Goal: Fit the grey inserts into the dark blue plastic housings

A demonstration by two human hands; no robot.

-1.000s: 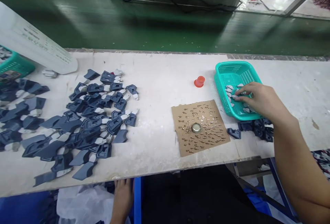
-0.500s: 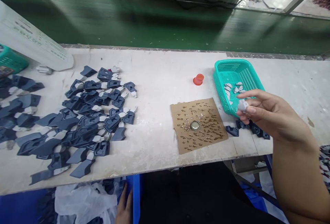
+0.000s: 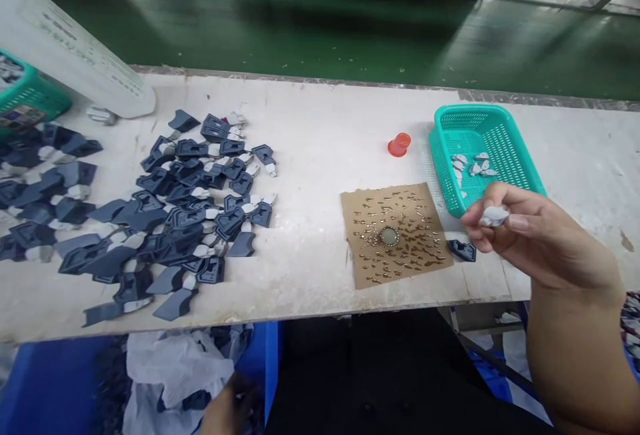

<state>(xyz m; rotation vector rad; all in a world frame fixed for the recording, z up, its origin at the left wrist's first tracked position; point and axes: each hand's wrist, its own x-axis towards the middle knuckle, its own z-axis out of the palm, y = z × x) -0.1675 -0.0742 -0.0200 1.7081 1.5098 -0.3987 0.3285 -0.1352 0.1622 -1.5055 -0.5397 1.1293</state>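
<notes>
My right hand (image 3: pixel 555 238) is closed, pinching a small light-grey plastic part (image 3: pixel 495 215) between thumb and fingers. It hovers at the near right corner of a teal basket (image 3: pixel 517 148), in which several similar grey parts (image 3: pixel 483 167) lie. Just left of the hand, a dark blue-grey plastic piece (image 3: pixel 462 250) rests on the table. Below the table edge, my left hand (image 3: pixel 223 411) reaches into a blue bin (image 3: pixel 271 361) beside a white plastic bag (image 3: pixel 175 365) and dark pieces. Motion blur smears its fingers, so its grip is unclear.
Brown cardboard (image 3: pixel 400 201) carries wet-looking brown drops and a round metal cap (image 3: pixel 389 236). Behind it stands a small red cup (image 3: pixel 399 145). Many dark pieces with grey parts attached (image 3: pixel 175 221) cover the table's left side, near a large white bottle (image 3: pixel 85 55).
My left hand has moved from the bin's right wall further into the bin. My right hand has turned the grey part and shifted slightly right; the whole view has tilted down a little.
</notes>
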